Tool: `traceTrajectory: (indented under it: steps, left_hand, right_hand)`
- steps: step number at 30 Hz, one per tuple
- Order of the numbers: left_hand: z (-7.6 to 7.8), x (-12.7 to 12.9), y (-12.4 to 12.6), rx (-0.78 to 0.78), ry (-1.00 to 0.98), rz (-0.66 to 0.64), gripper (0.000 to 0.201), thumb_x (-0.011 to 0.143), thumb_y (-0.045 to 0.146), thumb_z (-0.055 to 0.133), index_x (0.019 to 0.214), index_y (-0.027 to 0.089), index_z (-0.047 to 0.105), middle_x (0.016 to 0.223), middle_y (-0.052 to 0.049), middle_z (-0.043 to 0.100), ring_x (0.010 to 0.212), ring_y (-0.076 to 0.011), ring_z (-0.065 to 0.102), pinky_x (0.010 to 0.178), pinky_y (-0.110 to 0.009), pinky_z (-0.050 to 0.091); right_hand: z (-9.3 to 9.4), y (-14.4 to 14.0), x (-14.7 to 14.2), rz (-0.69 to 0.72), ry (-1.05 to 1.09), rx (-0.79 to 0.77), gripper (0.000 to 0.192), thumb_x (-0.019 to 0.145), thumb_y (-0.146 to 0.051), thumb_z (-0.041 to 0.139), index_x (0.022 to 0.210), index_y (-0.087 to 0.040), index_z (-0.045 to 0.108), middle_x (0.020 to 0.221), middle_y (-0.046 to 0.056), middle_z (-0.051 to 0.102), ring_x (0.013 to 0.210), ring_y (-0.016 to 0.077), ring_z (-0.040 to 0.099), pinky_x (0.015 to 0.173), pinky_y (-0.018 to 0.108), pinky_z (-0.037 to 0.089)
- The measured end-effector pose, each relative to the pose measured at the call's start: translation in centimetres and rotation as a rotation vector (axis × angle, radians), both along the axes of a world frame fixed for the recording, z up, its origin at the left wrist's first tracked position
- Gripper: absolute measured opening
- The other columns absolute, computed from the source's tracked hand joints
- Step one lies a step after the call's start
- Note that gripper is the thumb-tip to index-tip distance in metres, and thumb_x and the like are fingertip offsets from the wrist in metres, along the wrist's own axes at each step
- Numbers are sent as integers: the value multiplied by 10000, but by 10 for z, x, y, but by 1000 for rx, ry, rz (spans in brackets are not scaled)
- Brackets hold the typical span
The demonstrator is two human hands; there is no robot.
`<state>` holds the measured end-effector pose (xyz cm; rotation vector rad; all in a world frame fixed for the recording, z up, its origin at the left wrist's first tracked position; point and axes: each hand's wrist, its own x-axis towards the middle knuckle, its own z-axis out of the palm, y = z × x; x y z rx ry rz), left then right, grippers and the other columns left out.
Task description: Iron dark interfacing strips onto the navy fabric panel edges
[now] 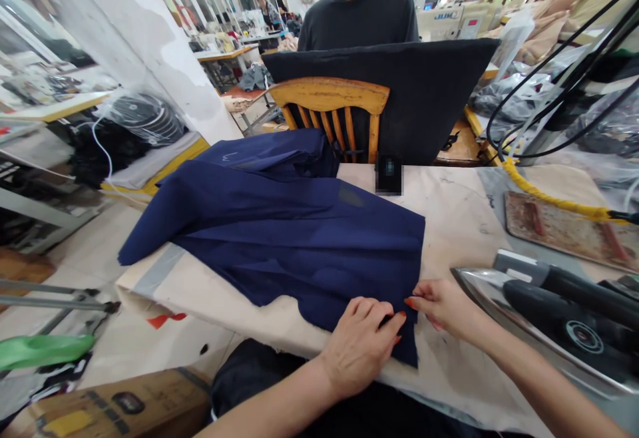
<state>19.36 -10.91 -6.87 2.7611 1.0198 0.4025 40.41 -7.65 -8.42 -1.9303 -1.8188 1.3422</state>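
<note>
A navy blue garment [294,231] lies spread over the padded ironing table [464,218], part of it hanging off the far left corner. My left hand [362,341] presses flat on the garment's near right corner, fingers together. My right hand [442,306] pinches the cloth's right edge beside it with fingertips. A steam iron [554,318] with a black handle rests on the table just right of my right hand, touching neither hand.
A rusty iron rest plate [564,231] lies at the right, with a yellow-wrapped hose [544,198] and black cables above it. A wooden chair [332,115] and a person in black sit beyond the table. A cardboard box [114,408] and shelving stand on the left floor.
</note>
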Motion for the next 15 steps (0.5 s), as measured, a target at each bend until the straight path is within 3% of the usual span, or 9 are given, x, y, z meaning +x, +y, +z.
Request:
traceTrajectory:
  steps: [3, 6, 8, 10, 12, 15]
  left_hand:
    - [0, 0, 0, 15, 6, -3, 314, 970, 279, 444, 1276, 215, 475, 1087, -54, 535, 978, -184, 486, 853, -339, 379]
    - [-1, 0, 0, 24, 10, 3, 311, 972, 284, 440, 1275, 223, 477, 1090, -43, 537, 968, -179, 485, 853, -342, 374]
    - [-1, 0, 1, 25, 7, 6, 307, 970, 291, 447, 1268, 224, 483, 1097, -40, 538, 973, -180, 483, 863, -347, 367]
    - [-1, 0, 2, 20, -4, 7, 312, 967, 298, 455, 1267, 218, 483, 1109, -39, 542, 989, -184, 481, 880, -355, 356]
    - [-1, 0, 2, 7, -18, 0, 330, 965, 314, 464, 1277, 209, 475, 1138, -38, 542, 1019, -190, 474, 916, -367, 335]
    - [0, 0, 3, -4, -38, -13, 355, 959, 344, 474, 1285, 205, 467, 1190, -37, 532, 1074, -199, 458, 976, -388, 290]
  right_hand:
    - [11, -2, -3, -16, -66, 65, 258, 789, -445, 502, 659, -222, 520, 406, -32, 519, 388, 131, 470, 427, 252, 301]
    - [46, -7, 6, -83, -151, 198, 318, 798, -554, 471, 782, -239, 515, 530, -15, 589, 501, 169, 541, 508, 282, 356]
    - [78, -10, 24, -159, -258, 348, 401, 799, -645, 413, 865, -263, 515, 690, 8, 647, 600, 200, 584, 566, 315, 383]
    - [104, -10, 50, -251, -547, 631, 491, 805, -708, 275, 825, -294, 538, 728, 26, 647, 607, 234, 590, 537, 344, 382]
    - [116, -6, 78, -180, -755, 758, 608, 788, -755, 165, 821, -287, 552, 834, 84, 652, 707, 301, 605, 539, 381, 386]
    - [114, -1, 106, -27, -796, 479, 633, 767, -787, 221, 765, -265, 579, 669, 95, 634, 613, 307, 603, 526, 387, 386]
